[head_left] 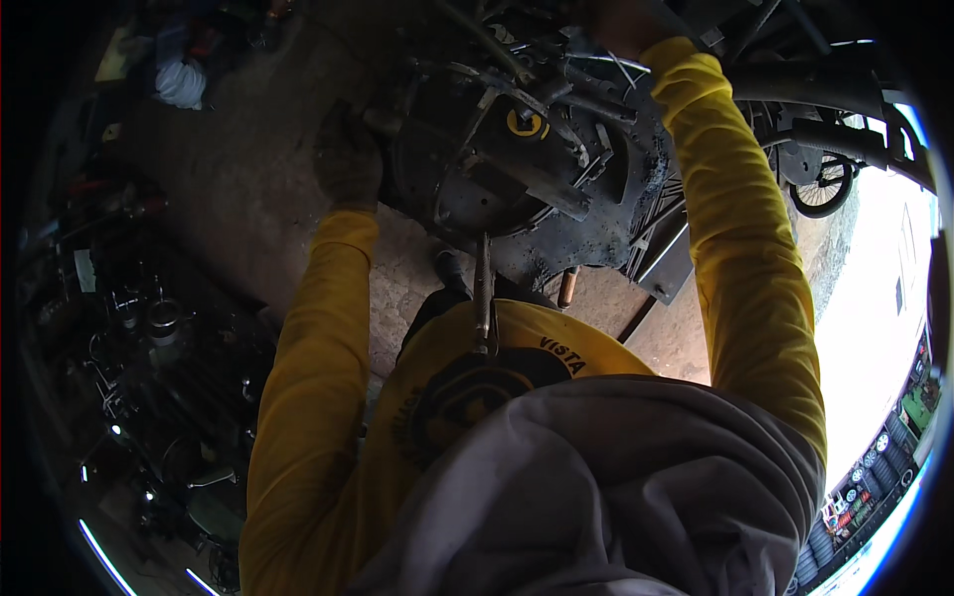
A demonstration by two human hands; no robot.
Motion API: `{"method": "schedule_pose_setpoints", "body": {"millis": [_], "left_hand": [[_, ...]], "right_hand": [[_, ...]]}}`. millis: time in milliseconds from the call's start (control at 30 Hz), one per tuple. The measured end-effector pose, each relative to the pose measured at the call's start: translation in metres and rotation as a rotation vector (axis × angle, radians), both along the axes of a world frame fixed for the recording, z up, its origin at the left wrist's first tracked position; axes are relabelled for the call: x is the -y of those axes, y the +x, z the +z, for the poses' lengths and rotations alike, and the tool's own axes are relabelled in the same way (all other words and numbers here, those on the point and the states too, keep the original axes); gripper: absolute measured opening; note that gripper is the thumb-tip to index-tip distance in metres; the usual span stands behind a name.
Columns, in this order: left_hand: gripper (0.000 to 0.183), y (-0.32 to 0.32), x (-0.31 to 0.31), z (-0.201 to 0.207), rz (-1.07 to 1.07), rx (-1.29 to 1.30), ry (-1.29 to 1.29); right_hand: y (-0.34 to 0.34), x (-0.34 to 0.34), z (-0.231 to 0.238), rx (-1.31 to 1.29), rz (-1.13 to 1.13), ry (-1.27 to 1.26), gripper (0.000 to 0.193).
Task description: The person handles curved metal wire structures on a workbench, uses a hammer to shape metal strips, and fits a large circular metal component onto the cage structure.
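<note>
A large round dark metal housing (pixel 422 164) lies in front of me, crossed by a flat metal bar (pixel 547 189) and carrying a yellow ring (pixel 527 123). At its left side is my left hand (pixel 348 164), in a dark glove, close to a short stub on the rim; shadow hides its fingers. Beyond the housing, my right hand (pixel 621 25) reaches among bars and rods at the upper edge, its fingers lost in the dark. A rusty metal rod (pixel 483 288) points from the housing toward my body.
Under the housing is a dark, gritty work surface (pixel 556 248), with a wooden handle (pixel 567 288) below its near edge. Dark machine parts (pixel 164 323) crowd the left. A spoked wheel (pixel 823 189) stands at right; a white bundle (pixel 181 83) lies at upper left.
</note>
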State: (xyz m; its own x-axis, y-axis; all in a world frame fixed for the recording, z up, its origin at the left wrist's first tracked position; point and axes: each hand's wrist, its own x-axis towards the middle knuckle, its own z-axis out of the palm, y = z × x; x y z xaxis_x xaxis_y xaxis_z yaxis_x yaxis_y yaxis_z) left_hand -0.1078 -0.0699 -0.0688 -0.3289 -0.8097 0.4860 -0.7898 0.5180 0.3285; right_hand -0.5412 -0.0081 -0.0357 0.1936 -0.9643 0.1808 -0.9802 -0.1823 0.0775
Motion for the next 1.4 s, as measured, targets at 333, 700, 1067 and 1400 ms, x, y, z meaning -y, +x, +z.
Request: {"method": "schedule_pose_setpoints", "body": {"millis": [333, 700, 1067, 1400], "left_hand": [[0.028, 0.006, -0.002, -0.003, -0.032, -0.069, -0.068], [0.037, -0.002, -0.003, 0.003, 0.001, -0.112, 0.094], [0.03, -0.008, -0.004, 0.009, -0.014, -0.047, 0.034], [0.036, -0.005, -0.006, 0.009, -0.007, -0.125, 0.114]], "right_hand": [[0.09, -0.024, 0.066, 0.58, -0.525, 0.419, 0.037], [0.116, -0.01, 0.025, 0.373, -0.178, 0.446, 0.048], [-0.008, -0.026, 0.025, -0.045, -0.023, 0.351, 0.042], [0.026, -0.037, 0.031, 0.241, -0.228, 0.458, 0.039]]}}
